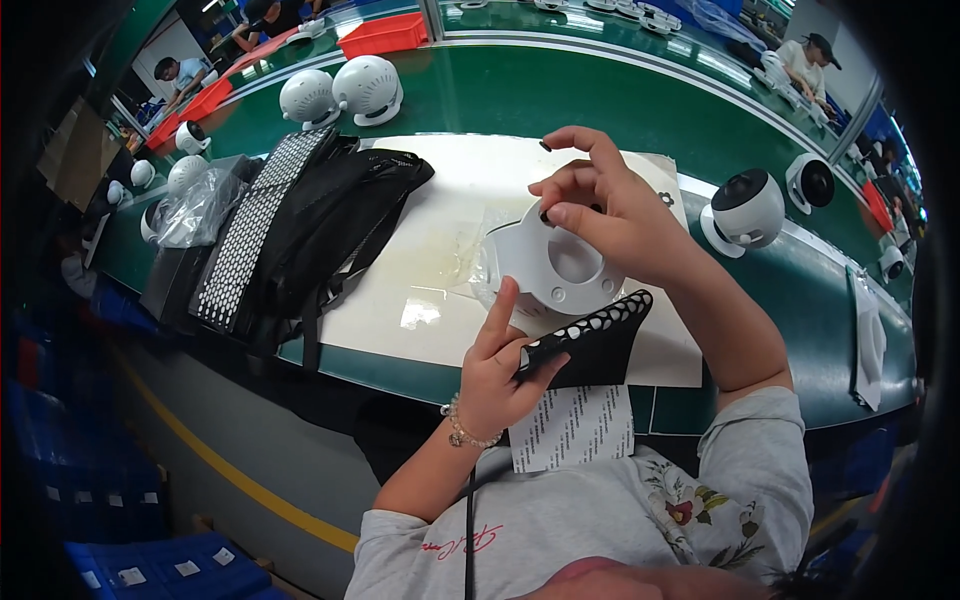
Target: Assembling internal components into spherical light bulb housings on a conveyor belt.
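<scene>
My left hand (502, 375), a beaded bracelet at its wrist, grips a black sheet (605, 345) edged with a row of round white spots. Its index finger stretches up against the rim of a white rounded device part (540, 255) with a round hollow. Over this part, my right hand (615, 205) is bent with its fingers partly curled. One small black pad (545, 147) sits at a fingertip, and another small black piece (545, 216) is by the thumb tip. The right palm side is partly hidden.
Black sheets with punched round holes (255, 215) are piled left, by a clear plastic bag (200, 210). White fan-like devices (368, 90) stand behind; black-fronted ones (745, 210) stand right. A printed paper (575, 430) hangs at the near edge. Other people work farther off.
</scene>
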`<state>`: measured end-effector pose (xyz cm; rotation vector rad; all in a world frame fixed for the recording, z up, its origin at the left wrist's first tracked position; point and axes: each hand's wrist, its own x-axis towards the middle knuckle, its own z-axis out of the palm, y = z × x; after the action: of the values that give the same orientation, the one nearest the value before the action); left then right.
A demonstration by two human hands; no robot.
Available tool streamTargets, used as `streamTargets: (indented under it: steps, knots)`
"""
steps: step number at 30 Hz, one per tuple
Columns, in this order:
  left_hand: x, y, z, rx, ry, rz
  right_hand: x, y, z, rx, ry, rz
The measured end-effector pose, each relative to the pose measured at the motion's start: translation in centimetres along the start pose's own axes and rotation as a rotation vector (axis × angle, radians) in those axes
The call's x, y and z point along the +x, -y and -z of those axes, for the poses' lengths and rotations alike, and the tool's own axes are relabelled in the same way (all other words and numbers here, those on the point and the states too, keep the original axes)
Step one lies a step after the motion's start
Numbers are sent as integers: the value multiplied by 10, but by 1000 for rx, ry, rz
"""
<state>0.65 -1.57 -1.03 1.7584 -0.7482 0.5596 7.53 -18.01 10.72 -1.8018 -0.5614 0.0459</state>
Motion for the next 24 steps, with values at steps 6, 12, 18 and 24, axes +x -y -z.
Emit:
streamTargets:
  steps: [6, 12, 18, 24]
  knots:
    - [-1, 0, 0, -12, 2, 21, -8, -5, -4, -317, -60, 178]
    - [2, -2, 1, 9, -14, 6, -33, 2, -1, -622, -10, 335]
    - [0, -2, 3, 16, 16, 19, -41, -8, -7, -95, -180, 293]
    - [3, -5, 2, 18, 4, 3, -51, -6, -16, -543, -66, 257]
